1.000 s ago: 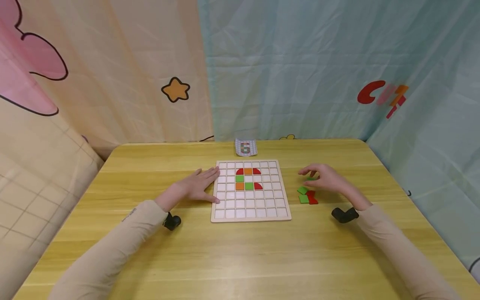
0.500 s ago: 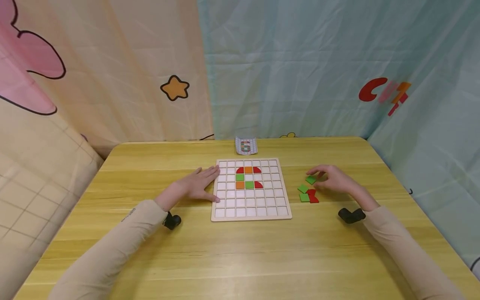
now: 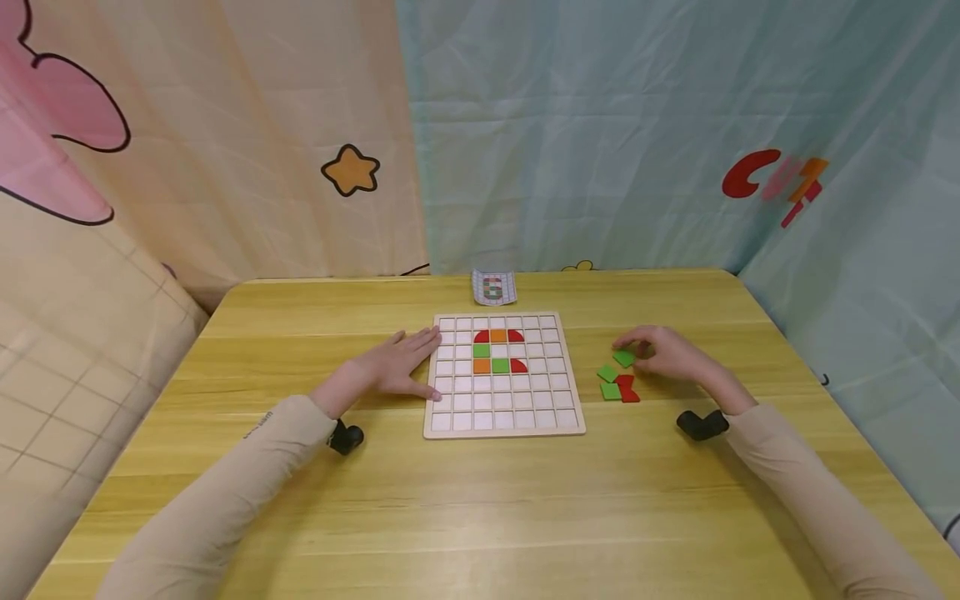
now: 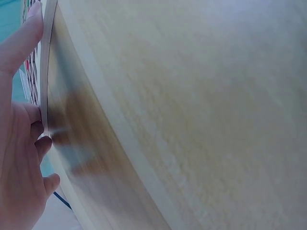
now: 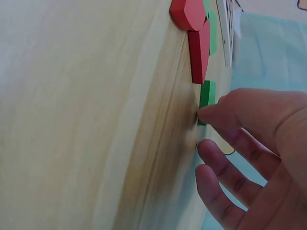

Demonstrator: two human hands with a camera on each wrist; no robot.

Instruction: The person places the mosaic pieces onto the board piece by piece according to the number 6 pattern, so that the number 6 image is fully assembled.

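A white gridded wooden board lies on the table. On it, red quarter-round tiles and orange and green square tiles form a figure. My left hand rests along the board's left edge, fingers spread and thumb on the frame; the left wrist view shows the left hand at that edge too. To the right of the board, my right hand pinches a green square tile between thumb and index finger, low at the table. In the right wrist view the thumb covers one end of the green tile.
Next to the right hand lie two more green tiles and red notched pieces. A small card printed with a coloured 6 lies behind the board. Curtains hang past the table's far edge.
My right hand has shifted slightly right, and the green tile at its fingertips shows more fully. The left hand keeps its place on the board.
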